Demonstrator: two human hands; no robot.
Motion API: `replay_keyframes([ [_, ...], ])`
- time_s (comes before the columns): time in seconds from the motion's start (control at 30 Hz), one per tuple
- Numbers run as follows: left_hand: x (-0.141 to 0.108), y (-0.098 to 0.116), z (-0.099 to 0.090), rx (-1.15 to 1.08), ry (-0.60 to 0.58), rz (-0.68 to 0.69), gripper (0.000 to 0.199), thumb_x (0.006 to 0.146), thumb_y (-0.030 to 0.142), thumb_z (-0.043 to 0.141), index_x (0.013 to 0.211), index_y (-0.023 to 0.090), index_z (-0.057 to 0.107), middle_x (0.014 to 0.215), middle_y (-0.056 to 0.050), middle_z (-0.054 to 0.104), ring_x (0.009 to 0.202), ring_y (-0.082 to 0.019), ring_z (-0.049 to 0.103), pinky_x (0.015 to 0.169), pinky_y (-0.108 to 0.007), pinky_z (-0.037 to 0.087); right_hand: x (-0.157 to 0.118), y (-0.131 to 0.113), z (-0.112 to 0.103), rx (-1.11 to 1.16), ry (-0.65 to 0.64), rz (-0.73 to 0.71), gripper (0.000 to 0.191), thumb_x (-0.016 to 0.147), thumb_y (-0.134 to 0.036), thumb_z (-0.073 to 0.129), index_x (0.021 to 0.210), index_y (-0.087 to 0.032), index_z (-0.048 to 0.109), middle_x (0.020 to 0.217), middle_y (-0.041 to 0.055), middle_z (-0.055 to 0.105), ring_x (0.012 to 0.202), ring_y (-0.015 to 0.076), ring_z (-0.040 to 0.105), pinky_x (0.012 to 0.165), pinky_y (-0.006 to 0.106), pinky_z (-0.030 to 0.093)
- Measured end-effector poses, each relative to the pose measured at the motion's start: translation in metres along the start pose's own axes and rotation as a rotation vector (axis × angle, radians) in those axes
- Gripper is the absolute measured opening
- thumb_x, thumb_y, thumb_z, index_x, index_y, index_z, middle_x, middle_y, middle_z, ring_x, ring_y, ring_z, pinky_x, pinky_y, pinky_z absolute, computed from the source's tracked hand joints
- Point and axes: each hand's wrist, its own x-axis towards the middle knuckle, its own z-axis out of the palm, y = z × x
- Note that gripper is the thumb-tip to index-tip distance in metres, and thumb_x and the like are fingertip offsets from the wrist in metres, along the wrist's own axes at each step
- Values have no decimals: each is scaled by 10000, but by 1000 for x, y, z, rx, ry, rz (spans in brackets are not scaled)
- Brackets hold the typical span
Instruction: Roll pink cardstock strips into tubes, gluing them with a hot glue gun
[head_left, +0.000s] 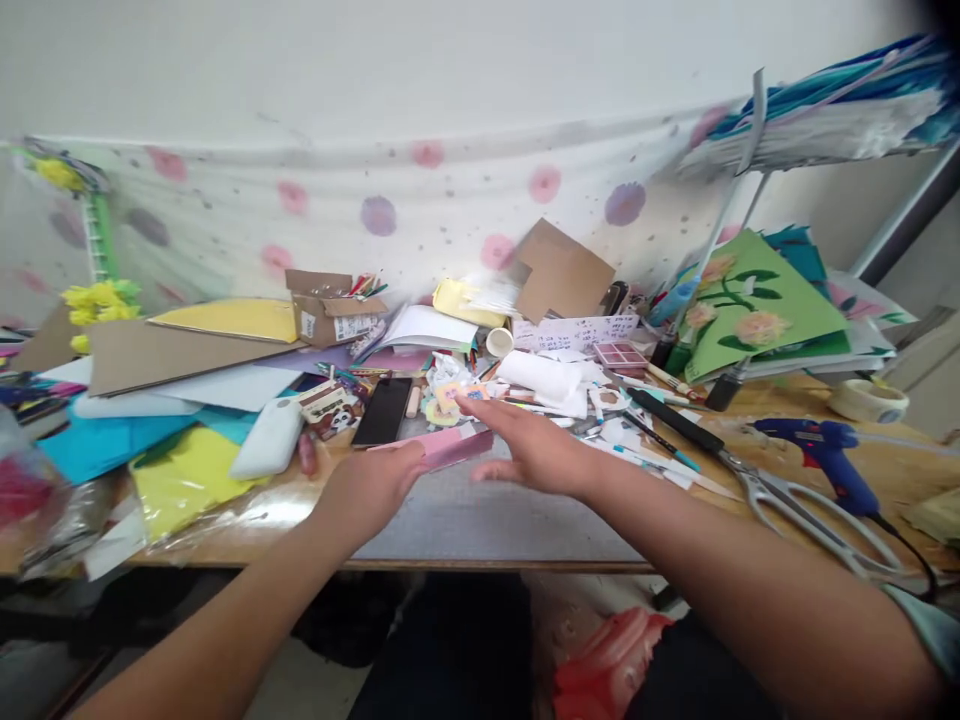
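A flat pink piece (454,448) is held at its left end by my left hand (373,487), tilted over the grey mat (510,515). My right hand (530,450) is just to the right of the piece, thumb and fingers apart, with nothing seen in it. Beyond the hands are small yellow and orange paper pieces (441,408). A black phone (383,411) lies behind my left hand, with a white rounded device (267,438) to its left.
Large scissors (799,505) and a blue glue gun (831,462) lie at the right. Paper scraps (626,435), a tape roll (868,400) and a cardboard box (330,305) surround the mat. Yellow (187,470) and blue sheets (112,440) cover the left side.
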Motion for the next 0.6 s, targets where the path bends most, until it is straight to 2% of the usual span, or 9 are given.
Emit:
replay_keyframes([
  [0.07, 4, 2, -8, 8, -54, -10, 190, 884, 344, 504, 950, 234, 645, 867, -44, 689, 861, -256, 632, 750, -329, 437, 19, -2, 7, 52, -32, 65, 329, 852, -360, 661, 1136, -196, 641, 1136, 77, 678, 1042, 221, 624, 929, 385, 476],
  [0.1, 7, 1, -12, 7, -80, -20, 178, 875, 351, 540, 939, 220, 642, 849, -41, 680, 851, -252, 628, 753, -342, 447, 26, 2, 10, 72, -43, 115, 224, 887, -334, 620, 1037, -174, 663, 1038, 61, 693, 956, 200, 644, 877, 387, 501],
  [0.17, 14, -4, -16, -20, -126, -24, 216, 875, 378, 587, 955, 182, 630, 878, -37, 661, 854, -225, 622, 774, -367, 477, 37, 12, 17, 109, -51, 219, 217, 914, -337, 584, 996, -146, 644, 1000, 47, 667, 892, 179, 640, 812, 386, 529],
  [0.33, 33, -24, -12, -68, -176, -41, 296, 916, 366, 576, 1110, 143, 585, 1100, -72, 610, 953, -204, 612, 831, -409, 523, 50, 30, 32, 248, -20, 404, 298, 917, -340, 578, 1152, -157, 583, 1154, 72, 606, 972, 205, 616, 818, 402, 536],
  [0.5, 46, -41, -1, -124, -177, -66, 312, 918, 348, 577, 1160, 151, 565, 1148, -82, 594, 981, -214, 608, 837, -418, 528, 55, 38, 43, 469, -8, 494, 285, 913, -331, 586, 1133, -149, 590, 1118, 66, 619, 931, 191, 627, 783, 380, 547],
  [0.6, 50, -49, 6, -167, -173, -100, 320, 921, 349, 574, 1172, 151, 557, 1135, -81, 597, 953, -204, 615, 812, -402, 537, 60, 42, 44, 580, 96, 537, 287, 918, -332, 580, 1139, -150, 585, 1116, 69, 619, 926, 187, 628, 781, 380, 547],
])
